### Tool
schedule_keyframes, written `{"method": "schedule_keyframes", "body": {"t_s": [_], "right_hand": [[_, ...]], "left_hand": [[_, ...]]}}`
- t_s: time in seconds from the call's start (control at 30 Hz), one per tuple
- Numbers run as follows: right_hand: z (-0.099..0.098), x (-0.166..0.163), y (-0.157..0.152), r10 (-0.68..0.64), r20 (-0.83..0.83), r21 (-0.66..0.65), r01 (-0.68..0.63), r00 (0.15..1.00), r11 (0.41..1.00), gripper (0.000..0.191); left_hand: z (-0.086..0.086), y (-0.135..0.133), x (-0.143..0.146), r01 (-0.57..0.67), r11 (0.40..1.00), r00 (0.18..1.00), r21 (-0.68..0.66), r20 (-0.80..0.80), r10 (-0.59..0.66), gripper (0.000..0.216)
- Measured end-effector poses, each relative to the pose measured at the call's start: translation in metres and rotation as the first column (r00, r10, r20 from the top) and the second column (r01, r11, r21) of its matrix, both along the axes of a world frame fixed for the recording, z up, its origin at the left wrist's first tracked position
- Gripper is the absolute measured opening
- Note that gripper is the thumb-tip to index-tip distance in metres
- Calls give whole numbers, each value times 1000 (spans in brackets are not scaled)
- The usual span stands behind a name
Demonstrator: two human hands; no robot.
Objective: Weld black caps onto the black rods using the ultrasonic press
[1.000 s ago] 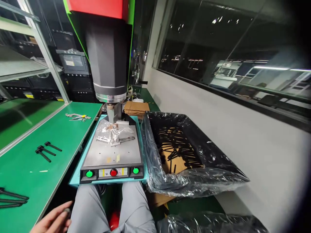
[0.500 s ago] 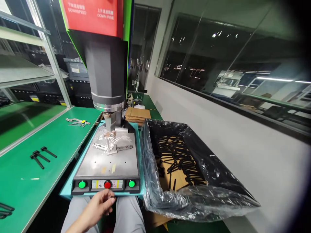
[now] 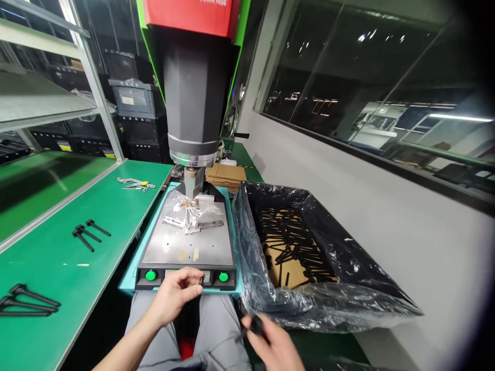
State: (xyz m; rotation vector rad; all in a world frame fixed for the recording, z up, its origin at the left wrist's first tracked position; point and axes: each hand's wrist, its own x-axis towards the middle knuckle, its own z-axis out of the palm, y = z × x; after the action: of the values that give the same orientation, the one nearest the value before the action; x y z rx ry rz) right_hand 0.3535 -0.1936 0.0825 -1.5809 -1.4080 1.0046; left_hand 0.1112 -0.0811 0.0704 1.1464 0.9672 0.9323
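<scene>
In front of the press's control strip is my left hand (image 3: 176, 296), its thumb and fingers pinched on a small black piece (image 3: 201, 281). My right hand (image 3: 276, 342), smeared by motion, is closed around a black rod with a wider head (image 3: 257, 325), below the near edge of the lined box. The press (image 3: 193, 93) stands ahead, its metal tip over a fixture (image 3: 192, 221) partly wrapped in clear plastic on the steel plate (image 3: 170, 252). A green button (image 3: 150, 275) and another green button (image 3: 223, 276) flank the strip; my left hand hides its middle.
Many black rods (image 3: 288, 252) lie on cardboard in a box lined with black plastic (image 3: 247, 257) at the right. On the green bench (image 3: 127, 206) at the left are more black rods (image 3: 91, 233) and several tools (image 3: 135, 183). Flat cardboard (image 3: 226, 173) is stacked behind.
My right hand has come into view at the lower right with a black rod. My left hand has moved up and right, now in front of the control strip. The camera view has shifted.
</scene>
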Motion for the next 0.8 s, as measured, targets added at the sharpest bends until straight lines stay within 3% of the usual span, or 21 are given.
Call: {"method": "schedule_keyframes", "body": {"t_s": [0.07, 0.17, 0.27, 0.43, 0.5, 0.57, 0.7, 0.8], "right_hand": [[3, -30, 31, 184, 61, 124, -190, 981, 974, 23], [8, -69, 65, 315, 84, 142, -324, 945, 935, 15], [11, -88, 79, 357, 140, 179, -378, 924, 908, 18], [13, -91, 86, 377, 193, 259, -417, 906, 871, 19], [12, -91, 89, 395, 117, 213, -412, 911, 886, 22], [9, -92, 93, 430, -67, 108, -422, 900, 900, 26], [-4, -98, 99, 409, -445, -16, -463, 797, 886, 35], [-14, -104, 98, 336, -487, -7, -388, 806, 922, 37]], "left_hand": [[12, -3, -14, -32, 998, 999, 54, -22, 33, 32], [25, -6, -30, -40, 990, 999, 138, -16, 43, 28], [28, -6, -40, -27, 985, 999, 169, -12, 30, 25], [25, 0, -47, -85, 987, 995, 136, -34, 90, 23], [23, 2, -46, -111, 986, 993, 122, -24, 115, 22], [19, 5, -44, -134, 986, 991, 99, 13, 133, 22], [8, 9, -37, -178, 984, 976, 29, 132, 173, 21], [1, 8, -30, -227, 974, 967, 26, 128, 222, 20]]}}
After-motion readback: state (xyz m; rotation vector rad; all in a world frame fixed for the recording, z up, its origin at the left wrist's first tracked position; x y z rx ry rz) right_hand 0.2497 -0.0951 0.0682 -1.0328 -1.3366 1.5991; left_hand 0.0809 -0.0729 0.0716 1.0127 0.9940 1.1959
